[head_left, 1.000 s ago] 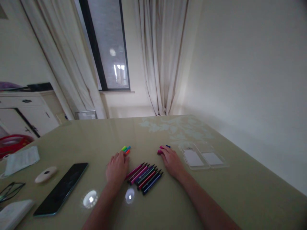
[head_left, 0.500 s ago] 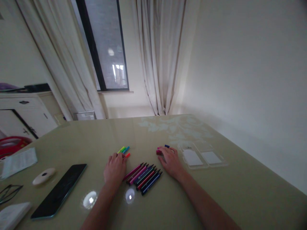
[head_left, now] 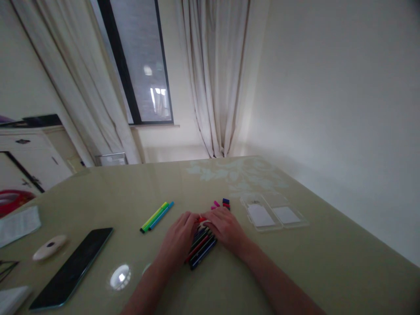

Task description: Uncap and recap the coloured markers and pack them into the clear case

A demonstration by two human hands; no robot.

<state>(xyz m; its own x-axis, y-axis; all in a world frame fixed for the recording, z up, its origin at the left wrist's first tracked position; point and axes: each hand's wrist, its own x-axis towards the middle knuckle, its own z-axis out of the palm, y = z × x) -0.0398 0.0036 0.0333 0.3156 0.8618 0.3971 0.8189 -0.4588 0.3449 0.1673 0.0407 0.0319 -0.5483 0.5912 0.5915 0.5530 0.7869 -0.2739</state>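
My left hand (head_left: 180, 235) and my right hand (head_left: 227, 228) meet over a row of uncapped markers (head_left: 202, 253). Between their fingertips shows an orange-red marker (head_left: 201, 220); both hands are closed on it, and most of its length is hidden by the fingers. The row below has dark blue, red and other dark barrels lying side by side, partly covered by my hands. Just past my right hand lie several loose caps (head_left: 225, 202), in pink, dark blue and red. To the left of my left hand, a green marker (head_left: 153, 218) and a blue marker (head_left: 160, 216) lie capped, side by side.
An open clear plastic case (head_left: 277, 225) lies right of my right hand. On the left are a black phone (head_left: 74, 267), a white oval object (head_left: 50, 248), a paper sheet (head_left: 19, 225) and part of a pair of glasses (head_left: 7, 267). A wall borders the table's right side.
My left hand has moved right, bringing the orange-red marker over the row and leaving the green and blue markers behind. My right hand has left the caps and come to the marker.
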